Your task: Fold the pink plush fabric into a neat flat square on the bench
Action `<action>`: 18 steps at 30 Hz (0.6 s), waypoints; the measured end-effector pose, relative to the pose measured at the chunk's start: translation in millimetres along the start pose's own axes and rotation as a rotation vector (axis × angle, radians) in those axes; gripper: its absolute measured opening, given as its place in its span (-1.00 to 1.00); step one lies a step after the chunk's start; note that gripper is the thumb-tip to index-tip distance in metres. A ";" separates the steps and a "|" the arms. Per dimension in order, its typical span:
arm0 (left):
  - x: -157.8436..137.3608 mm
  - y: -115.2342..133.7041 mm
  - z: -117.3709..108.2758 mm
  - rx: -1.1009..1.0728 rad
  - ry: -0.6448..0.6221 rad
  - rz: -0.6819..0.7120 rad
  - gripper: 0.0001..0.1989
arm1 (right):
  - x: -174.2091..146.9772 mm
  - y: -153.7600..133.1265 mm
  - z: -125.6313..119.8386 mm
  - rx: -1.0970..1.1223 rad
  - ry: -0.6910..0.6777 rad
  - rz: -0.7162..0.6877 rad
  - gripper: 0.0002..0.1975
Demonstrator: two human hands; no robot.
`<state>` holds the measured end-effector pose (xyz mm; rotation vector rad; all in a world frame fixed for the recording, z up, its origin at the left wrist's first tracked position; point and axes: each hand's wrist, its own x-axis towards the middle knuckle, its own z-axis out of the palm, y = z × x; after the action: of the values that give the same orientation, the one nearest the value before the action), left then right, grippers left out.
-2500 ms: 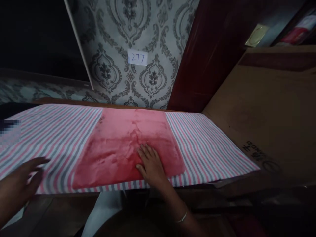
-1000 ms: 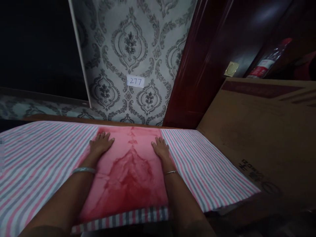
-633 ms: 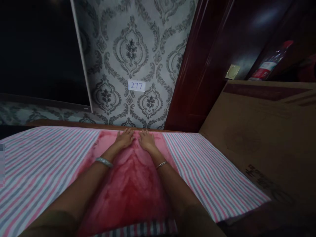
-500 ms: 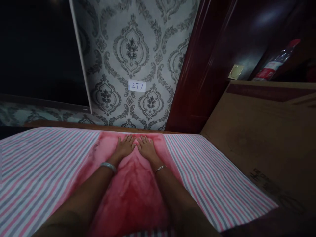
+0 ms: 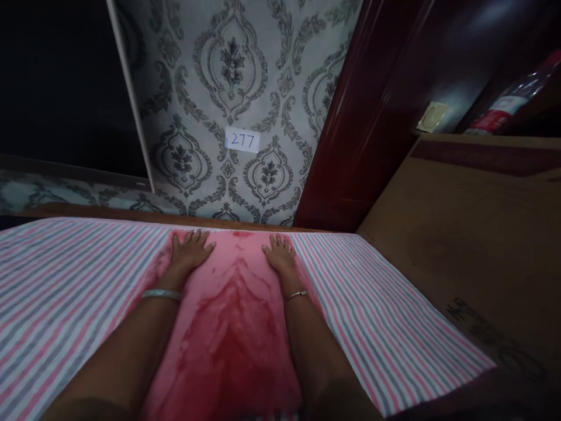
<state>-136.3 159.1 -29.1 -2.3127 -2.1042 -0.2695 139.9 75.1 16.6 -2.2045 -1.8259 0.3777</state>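
Note:
A soft pink-red plush cloth (image 5: 236, 304) lies lengthwise over a striped pink, grey and white cloth (image 5: 92, 275). My left hand (image 5: 189, 250) presses flat on its far left corner, fingers spread, with a pale bangle at the wrist. Flat on the far right corner rests my right hand (image 5: 280, 254), fingers apart, a thin bracelet on that wrist. Between the hands the plush looks smooth and light pink; nearer to me it shows darker red creases. Neither hand grips anything. The near end of the plush runs out of view at the bottom.
A large cardboard box (image 5: 473, 222) stands along the right side, with a plastic bottle (image 5: 502, 108) behind it. Ahead is a patterned wall with a paper label (image 5: 242, 140) reading 277. A dark screen (image 5: 65, 88) is at the left, a dark red wooden post (image 5: 333, 146) at the right.
My hands were together at the middle of the far edge; they have slid apart to the two corners. The pink plush between them is now flatter. The view has shifted slightly.

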 end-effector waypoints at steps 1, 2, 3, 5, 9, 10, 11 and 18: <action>-0.4 -7.4 -3.7 0.003 -0.011 -0.023 -0.27 | 2.0 4.2 0.5 0.015 -0.006 0.015 -0.35; -2.2 -12.8 -8.4 0.001 -0.022 -0.046 -0.27 | 4.1 7.9 1.4 0.027 -0.010 0.028 -0.34; -5.2 -16.1 -13.9 -0.005 -0.035 -0.072 -0.27 | 6.2 11.0 2.4 0.037 -0.013 0.037 -0.34; -12.8 -17.1 -25.6 -0.031 -0.057 -0.121 -0.27 | 10.3 15.3 4.9 0.049 -0.015 0.045 -0.33; -25.9 -7.4 -41.6 -0.079 -0.057 -0.168 -0.26 | 14.3 16.9 8.5 0.059 -0.010 0.040 -0.33; -27.5 -5.2 -42.7 -0.078 -0.047 -0.168 -0.26 | 14.1 16.3 8.8 0.058 -0.010 0.039 -0.33; -28.3 -3.9 -42.7 -0.071 -0.037 -0.166 -0.26 | 13.4 15.5 8.7 0.055 -0.010 0.039 -0.33; -28.3 -21.1 -47.8 -0.033 -0.051 -0.159 -0.27 | 5.9 11.7 -2.6 0.031 -0.017 0.054 -0.35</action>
<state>-165.5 127.6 12.0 -2.1949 -2.3300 -0.2507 152.6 78.7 14.6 -2.2403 -1.7601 0.4335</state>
